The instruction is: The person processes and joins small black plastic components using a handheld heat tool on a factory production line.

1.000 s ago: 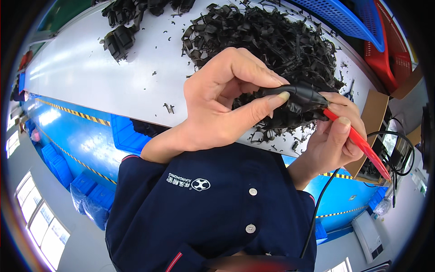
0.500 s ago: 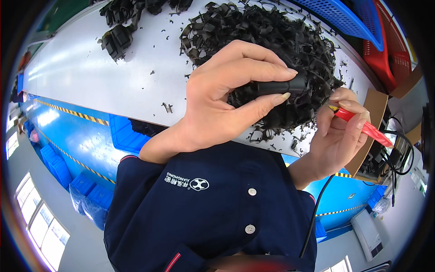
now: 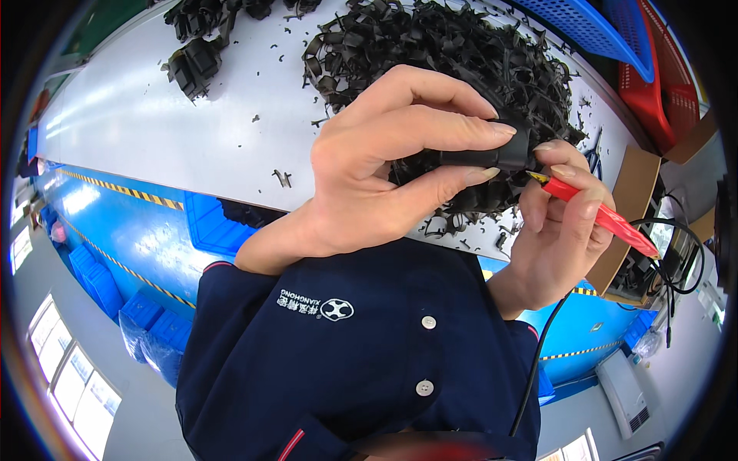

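My left hand (image 3: pixel 400 154) pinches a black plastic part (image 3: pixel 518 146) between thumb and fingers, above a heap of curly black plastic trimmings (image 3: pixel 346 58). The part looks like a short, rounded block; its far side is behind my fingers. In my right hand (image 3: pixel 565 223) is a slim red-handled knife (image 3: pixel 607 219), gripped by thumb and fingers. Its yellow-marked tip points left and sits right by the part's right end. Whether the tip touches the part I cannot tell. My right fingertips are close against that end as well.
Several black moulded parts (image 3: pixel 194 67) lie at the table's far left. A blue basket (image 3: pixel 588 27) and a red basket (image 3: pixel 644 96) stand at the far right. Nearer are an open cardboard box (image 3: pixel 632 188) and black cables. A blue crate (image 3: pixel 204 223) sits below the table edge.
My right hand has moved left and slightly up with the knife, bringing its tip to the part's end. My left hand keeps its hold and has tilted the part slightly.
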The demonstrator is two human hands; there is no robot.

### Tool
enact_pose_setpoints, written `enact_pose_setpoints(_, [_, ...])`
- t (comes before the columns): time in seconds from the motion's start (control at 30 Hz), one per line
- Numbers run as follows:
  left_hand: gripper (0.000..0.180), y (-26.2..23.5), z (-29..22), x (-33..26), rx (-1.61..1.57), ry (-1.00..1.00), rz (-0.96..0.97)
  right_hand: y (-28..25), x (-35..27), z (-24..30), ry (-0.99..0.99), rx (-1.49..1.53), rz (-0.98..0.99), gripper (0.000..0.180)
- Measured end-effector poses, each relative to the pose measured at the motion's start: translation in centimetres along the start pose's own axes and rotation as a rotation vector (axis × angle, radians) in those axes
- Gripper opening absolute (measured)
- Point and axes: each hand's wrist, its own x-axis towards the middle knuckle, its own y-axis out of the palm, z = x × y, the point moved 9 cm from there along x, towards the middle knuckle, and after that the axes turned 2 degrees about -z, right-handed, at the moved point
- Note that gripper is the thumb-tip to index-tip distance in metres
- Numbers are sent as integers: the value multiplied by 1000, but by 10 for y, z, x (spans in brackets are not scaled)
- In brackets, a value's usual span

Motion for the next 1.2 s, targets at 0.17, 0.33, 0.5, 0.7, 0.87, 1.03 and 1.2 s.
enact_pose_setpoints(0.17, [35, 2, 0, -2, 6, -8, 18, 6, -2, 2, -4, 16, 28, 26])
enact_pose_setpoints(0.33, [35, 3, 1, -3, -15, -22, 31, 5, -1, 3, -12, 40, 68, 24])
enact_pose_setpoints(0.5, [35, 5, 5, -4, -116, -83, 11, 3, -1, 3, -38, 72, 21, 25])
enact_pose_setpoints(0.7, [34, 6, 6, -4, -118, -108, 13, 0, -2, 1, -63, 84, -5, 25])
enact_pose_setpoints(0.87, [33, 7, 6, -5, -72, -109, 18, -5, -4, 0, -69, 65, -62, 25])
enact_pose_setpoints(1.03, [33, 7, 5, -6, -26, -60, 18, -9, -6, -8, -18, 89, -119, 24])
enact_pose_setpoints(1.2, [35, 9, -2, -7, 116, 24, 53, -2, -9, 7, -242, -291, -76, 23])
